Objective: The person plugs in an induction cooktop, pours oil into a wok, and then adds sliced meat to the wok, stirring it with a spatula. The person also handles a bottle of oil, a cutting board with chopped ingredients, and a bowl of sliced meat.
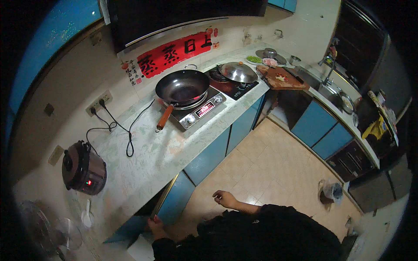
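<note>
My left hand (156, 225) is at the edge of a blue cabinet door (176, 197) under the counter, fingers curled around it. This door stands ajar, showing a dark gap beside it. My right hand (225, 199) hangs over the tiled floor with loosely bent fingers and nothing visible in it. On the counter (147, 176) above, a black wok (183, 86) with a wooden handle (165, 116) rests on an electric cooker (201, 111) whose display is lit. Beside it, a domed metal lid (238, 72) covers part of a built-in hob (236, 93).
An electric pressure cooker (84, 168) with a red light and a white spoon (86, 213) occupy the near counter. Black cords (130, 140) loop across it. A cutting board (281, 78) holds chopped food and a knife (294, 75). A bin (331, 191) stands on the floor.
</note>
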A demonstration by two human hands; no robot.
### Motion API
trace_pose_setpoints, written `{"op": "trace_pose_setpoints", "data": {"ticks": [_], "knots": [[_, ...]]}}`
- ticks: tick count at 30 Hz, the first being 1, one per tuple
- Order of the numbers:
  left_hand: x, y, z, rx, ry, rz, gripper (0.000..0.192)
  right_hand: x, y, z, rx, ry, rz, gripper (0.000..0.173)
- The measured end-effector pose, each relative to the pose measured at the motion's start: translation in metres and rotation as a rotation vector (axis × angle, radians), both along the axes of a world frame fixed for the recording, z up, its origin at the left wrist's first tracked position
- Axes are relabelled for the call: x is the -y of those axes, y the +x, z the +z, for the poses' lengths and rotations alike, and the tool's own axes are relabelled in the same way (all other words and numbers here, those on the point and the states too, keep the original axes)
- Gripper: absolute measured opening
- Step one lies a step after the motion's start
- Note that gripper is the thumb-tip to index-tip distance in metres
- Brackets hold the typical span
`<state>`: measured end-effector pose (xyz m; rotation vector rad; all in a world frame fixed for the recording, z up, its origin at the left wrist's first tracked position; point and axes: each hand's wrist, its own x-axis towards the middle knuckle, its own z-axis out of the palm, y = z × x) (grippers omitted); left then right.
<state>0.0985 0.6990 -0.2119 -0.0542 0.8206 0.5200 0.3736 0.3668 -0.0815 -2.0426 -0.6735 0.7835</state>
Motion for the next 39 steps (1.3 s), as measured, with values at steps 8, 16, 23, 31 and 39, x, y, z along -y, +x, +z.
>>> {"op": "trace_pose_setpoints", "data": {"ticks": [8, 16, 23, 31, 39], "knots": [[0.163, 0.005, -0.017, -0.235, 0.65, -0.081, 0.044, 0.004, 0.019, -0.014, 0.114, 0.069, 0.403, 0.02], [0.267, 0.05, 0.046, -0.269, 0.402, 0.051, 0.036, -0.031, 0.009, -0.012, -0.009, 0.047, 0.775, 0.02], [0.287, 0.03, 0.066, 0.032, 0.393, -0.092, 0.03, -0.067, -0.04, -0.011, 0.234, -0.025, 1.053, 0.03], [0.249, 0.014, 0.094, -0.606, 0.744, -0.474, 0.029, -0.077, -0.06, -0.026, 0.621, -0.137, 1.209, 0.028], [0.261, 0.014, 0.036, -0.554, 0.891, -0.557, 0.038, -0.111, -0.071, -0.05, 0.446, -0.65, 1.17, 0.035]]}}
